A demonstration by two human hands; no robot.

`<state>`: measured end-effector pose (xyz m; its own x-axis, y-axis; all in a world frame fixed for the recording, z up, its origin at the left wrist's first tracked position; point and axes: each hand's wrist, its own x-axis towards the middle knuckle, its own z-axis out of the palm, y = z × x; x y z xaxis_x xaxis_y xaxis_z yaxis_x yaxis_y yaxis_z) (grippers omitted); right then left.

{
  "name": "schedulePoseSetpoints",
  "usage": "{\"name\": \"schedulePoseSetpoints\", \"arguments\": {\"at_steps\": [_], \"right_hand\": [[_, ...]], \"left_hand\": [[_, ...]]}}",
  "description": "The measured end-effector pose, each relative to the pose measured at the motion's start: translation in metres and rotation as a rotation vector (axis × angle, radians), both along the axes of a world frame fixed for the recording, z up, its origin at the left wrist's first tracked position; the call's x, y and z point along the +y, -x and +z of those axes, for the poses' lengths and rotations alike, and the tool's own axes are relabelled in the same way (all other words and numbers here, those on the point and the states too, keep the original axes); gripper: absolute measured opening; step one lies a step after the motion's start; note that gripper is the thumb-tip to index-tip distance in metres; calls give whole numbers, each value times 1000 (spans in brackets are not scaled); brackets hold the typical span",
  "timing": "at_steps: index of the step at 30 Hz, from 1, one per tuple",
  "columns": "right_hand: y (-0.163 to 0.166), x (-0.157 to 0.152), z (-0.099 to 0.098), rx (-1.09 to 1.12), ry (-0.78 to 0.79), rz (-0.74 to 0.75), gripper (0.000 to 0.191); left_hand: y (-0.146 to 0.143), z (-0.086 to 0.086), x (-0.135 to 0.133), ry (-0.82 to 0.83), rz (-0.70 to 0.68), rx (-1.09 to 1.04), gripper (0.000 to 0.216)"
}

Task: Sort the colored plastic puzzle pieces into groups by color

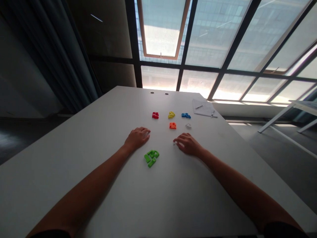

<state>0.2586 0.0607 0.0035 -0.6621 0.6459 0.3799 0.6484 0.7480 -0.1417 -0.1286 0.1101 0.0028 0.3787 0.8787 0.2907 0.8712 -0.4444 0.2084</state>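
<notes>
My left hand (pixel 137 137) rests on the white table with its fingers loosely bent and a gap between fingertips and thumb; I see nothing clearly held in it. My right hand (pixel 187 144) has its thumb and fingers closed on a small white piece (pixel 174 143), partly hidden by the fingertips. Between the forearms lies a loose cluster of green plastic blocks (pixel 151 158), nearer to me than both hands. An orange block cluster (pixel 172 125) and another white piece (pixel 188 126) lie just beyond the right hand.
Farther back on the table (pixel 119 205) lie red (pixel 155 115), yellow (pixel 171 114) and blue (pixel 186 115) block clusters in a row. Paper sheets (pixel 203 108) with a pen sit at the right edge. Two round holes mark the far end, before large windows.
</notes>
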Motion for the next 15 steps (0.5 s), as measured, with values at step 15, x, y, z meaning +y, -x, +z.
{"name": "schedulePoseSetpoints", "arguments": {"at_steps": [15], "right_hand": [[-62, 47, -11, -72, -41, -468, 33]], "left_hand": [[-1, 1, 0, -23, 1, 10, 35]]}}
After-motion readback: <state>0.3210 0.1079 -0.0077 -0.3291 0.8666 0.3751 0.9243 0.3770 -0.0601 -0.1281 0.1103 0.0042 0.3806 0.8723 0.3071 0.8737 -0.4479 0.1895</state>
